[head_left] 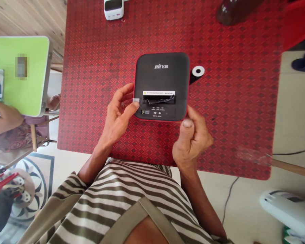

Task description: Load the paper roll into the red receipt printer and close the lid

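Observation:
A black label printer (pixel 162 78) with a red lower edge is over the middle of the red patterned table, its printed front panel toward me. Clear film pokes out of its paper slot (pixel 159 99), under a white warning strip. My left hand (pixel 120 113) grips its left side, thumb on the top near a grey tab and fingers curled at the edge. At the lower right corner, my right hand (pixel 193 135) is closed on the printer, with the fingertips hidden behind it. Just right of the printer stands a paper roll (pixel 198 71) with a white end and dark side.
A white device with a dark screen (pixel 114 9) lies at the table's far left. A dark bottle-like object (pixel 228 13) is at the far right. To the left, another person's arm (pixel 5 115) rests by a green table (pixel 27 98). Cables run across the floor.

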A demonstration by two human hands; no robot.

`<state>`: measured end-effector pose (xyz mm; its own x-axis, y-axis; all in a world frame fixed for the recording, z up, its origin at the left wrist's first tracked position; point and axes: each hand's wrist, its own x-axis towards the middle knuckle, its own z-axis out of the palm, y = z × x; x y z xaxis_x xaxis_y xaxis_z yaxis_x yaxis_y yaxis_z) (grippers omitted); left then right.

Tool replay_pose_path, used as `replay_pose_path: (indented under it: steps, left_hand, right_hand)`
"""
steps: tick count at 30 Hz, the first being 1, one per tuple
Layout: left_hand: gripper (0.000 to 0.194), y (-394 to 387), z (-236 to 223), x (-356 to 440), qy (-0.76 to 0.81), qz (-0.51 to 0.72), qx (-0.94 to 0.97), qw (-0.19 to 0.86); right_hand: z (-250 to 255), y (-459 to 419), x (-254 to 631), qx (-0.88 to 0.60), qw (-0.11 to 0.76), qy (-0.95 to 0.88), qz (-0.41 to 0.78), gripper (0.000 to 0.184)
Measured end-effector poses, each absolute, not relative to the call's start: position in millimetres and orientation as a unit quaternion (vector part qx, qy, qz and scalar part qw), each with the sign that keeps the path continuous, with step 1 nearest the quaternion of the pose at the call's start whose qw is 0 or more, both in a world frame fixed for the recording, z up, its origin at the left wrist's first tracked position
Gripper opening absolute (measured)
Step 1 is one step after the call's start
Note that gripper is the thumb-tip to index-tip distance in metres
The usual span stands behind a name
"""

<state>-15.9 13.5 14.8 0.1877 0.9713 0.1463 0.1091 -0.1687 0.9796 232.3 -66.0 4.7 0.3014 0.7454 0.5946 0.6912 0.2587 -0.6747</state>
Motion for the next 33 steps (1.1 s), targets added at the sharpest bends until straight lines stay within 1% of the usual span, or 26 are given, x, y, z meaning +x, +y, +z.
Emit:
replay_pose_path:
  steps: [3,5,9,13,18,22,26,30,33]
  left_hand:
    - [0.059,17,13,-18,0.464,0.434,0.619,0.462]
    - [0.062,19,11,-20,0.48,0.418,0.625,0.453]
    - [0.062,18,13,-19,0.492,0.419,0.62,0.445]
    - [0.063,14,19,-17,0.503,0.413,0.623,0.434]
    - [0.052,8,28,-13,0.514,0.381,0.651,0.408]
    - [0.05,7,32,-6,0.532,0.375,0.634,0.418]
    - [0.044,9,31,-1,0.541,0.39,0.604,0.436]
    - [0.043,9,29,2,0.533,0.394,0.608,0.437]
    - [0.042,9,26,5,0.52,0.414,0.601,0.444]
  right_hand:
    - [4,-65,233,-0.604,0.537,-0.589,0.019,0.043]
    - [3,-65,234,-0.61,0.533,-0.586,0.016,0.044]
    - [2,-66,237,-0.622,0.519,-0.586,0.019,0.047]
    - [2,-66,240,-0.596,0.531,-0.602,0.026,0.042]
    - [6,-65,238,-0.604,0.529,-0.596,0.013,0.043]
    - [7,-65,239,-0.616,0.511,-0.599,0.013,0.048]
    - [5,-66,242,-0.621,0.508,-0.596,0.003,0.042]
    - [3,-66,241,-0.616,0.512,-0.599,-0.005,0.043]
    - [5,-64,240,-0.616,0.52,-0.592,-0.006,0.04]
